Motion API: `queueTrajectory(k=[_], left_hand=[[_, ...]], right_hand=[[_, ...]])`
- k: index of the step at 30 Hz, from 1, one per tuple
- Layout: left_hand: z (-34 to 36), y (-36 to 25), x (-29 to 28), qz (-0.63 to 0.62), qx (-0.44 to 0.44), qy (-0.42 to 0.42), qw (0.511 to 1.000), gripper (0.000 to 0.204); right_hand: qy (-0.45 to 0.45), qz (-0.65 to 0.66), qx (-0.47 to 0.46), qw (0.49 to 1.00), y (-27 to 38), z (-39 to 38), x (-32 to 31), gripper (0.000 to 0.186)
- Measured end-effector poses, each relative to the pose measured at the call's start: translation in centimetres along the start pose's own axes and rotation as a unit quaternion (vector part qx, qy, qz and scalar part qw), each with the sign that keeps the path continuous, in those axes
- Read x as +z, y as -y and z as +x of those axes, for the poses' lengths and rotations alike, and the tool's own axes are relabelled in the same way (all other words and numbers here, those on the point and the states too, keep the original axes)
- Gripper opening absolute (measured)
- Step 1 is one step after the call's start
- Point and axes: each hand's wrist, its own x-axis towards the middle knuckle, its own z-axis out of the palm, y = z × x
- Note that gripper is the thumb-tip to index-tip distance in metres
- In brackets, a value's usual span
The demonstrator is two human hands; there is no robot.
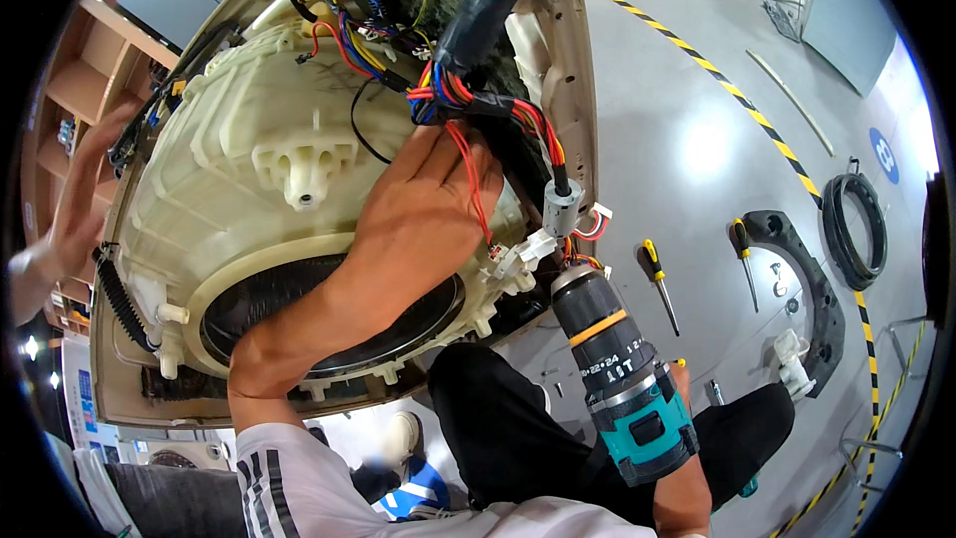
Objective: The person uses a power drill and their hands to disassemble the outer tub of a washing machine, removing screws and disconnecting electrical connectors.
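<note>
A cream plastic washing-machine tub (229, 209) lies on its side inside its beige casing (573, 70). My left hand (418, 214) rests flat on the tub's right flank with fingers spread, just under a bundle of coloured wires (468, 100). One red wire crosses the back of the hand. My right hand (683, 473) grips a teal and black cordless drill (622, 369). The drill's chuck points up at a white connector (523, 254) below a grey ring (563, 204) on the wires. Most of the right hand is hidden behind the drill.
Another person's hand (75, 199) touches the casing's left edge. On the grey floor to the right lie two yellow-handled screwdrivers (657, 279) (745, 254), a black curved part (812, 289) and a black rubber ring (854, 229). Yellow-black tape (737, 90) marks the floor. Wooden shelves (90, 70) stand at the far left.
</note>
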Motion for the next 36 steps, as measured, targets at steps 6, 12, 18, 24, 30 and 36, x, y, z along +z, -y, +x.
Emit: queueTrajectory(k=[6,12,18,24,30,36], left_hand=[[-1.5,0.5,0.0,0.029,0.002,0.026,0.999,0.040],[-0.5,0.3,0.4,-0.018,-0.011,-0.055,0.998,0.027],[-0.9,0.1,0.3,-0.007,-0.003,-0.050,0.999,0.025],[-1.2,0.4,1.0,-0.030,-0.027,-0.086,0.995,0.023],[-1.6,0.5,0.0,0.028,-0.009,0.043,0.999,0.048],[-1.4,0.5,0.2,0.005,-0.007,0.014,1.000,0.046]], right_hand=[[0.039,-0.123,-0.002,0.992,-1.8,0.0,2.7,0.015],[0.083,-0.108,-0.026,0.990,3.3,0.7,3.2,0.024],[0.024,0.159,-0.008,0.987,4.4,1.0,4.9,0.029],[0.087,-0.227,-0.042,0.969,6.8,1.0,3.3,0.024],[0.080,-0.121,-0.017,0.989,3.9,-0.1,2.5,0.023],[0.068,0.126,0.127,0.981,1.4,-1.0,1.5,0.027]])
